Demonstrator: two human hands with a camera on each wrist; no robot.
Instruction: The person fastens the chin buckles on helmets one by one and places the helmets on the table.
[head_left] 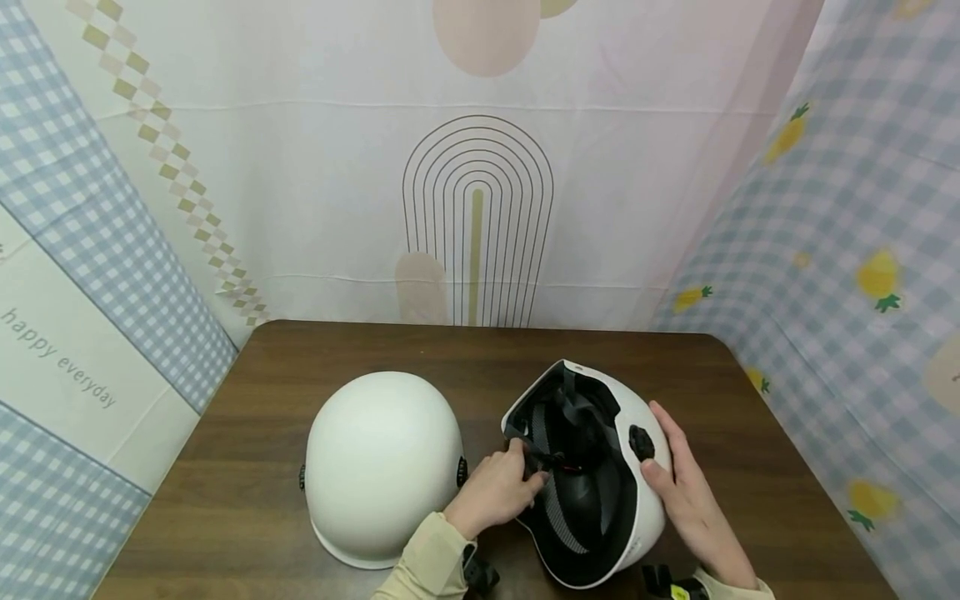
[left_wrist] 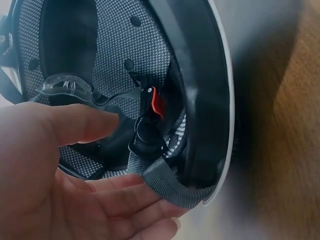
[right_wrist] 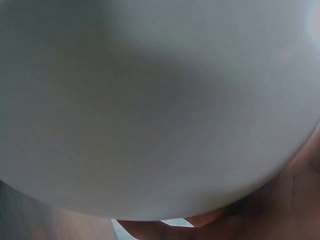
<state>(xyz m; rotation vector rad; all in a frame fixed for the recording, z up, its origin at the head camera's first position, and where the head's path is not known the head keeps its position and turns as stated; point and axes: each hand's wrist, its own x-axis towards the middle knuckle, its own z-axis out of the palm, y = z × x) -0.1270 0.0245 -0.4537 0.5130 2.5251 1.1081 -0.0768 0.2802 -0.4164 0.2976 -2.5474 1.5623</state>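
Note:
In the head view a white helmet (head_left: 647,517) lies tipped on its side, its black lined inside facing left and up. My right hand (head_left: 693,500) holds its outer shell from the right, thumb near the black side knob (head_left: 641,442). My left hand (head_left: 498,490) reaches to the opening from the left. In the left wrist view its fingers touch the grey chin strap (left_wrist: 172,187), fingertips partly behind it, with the thumb held apart. A red-tabbed buckle (left_wrist: 156,102) hangs inside the helmet. The shell (right_wrist: 150,125) fills most of the right wrist view.
A second white helmet (head_left: 382,467) stands dome up, left of my left hand. Both helmets are on a brown wooden table (head_left: 247,500). Printed cloths hang behind the table (head_left: 322,208) and at its sides.

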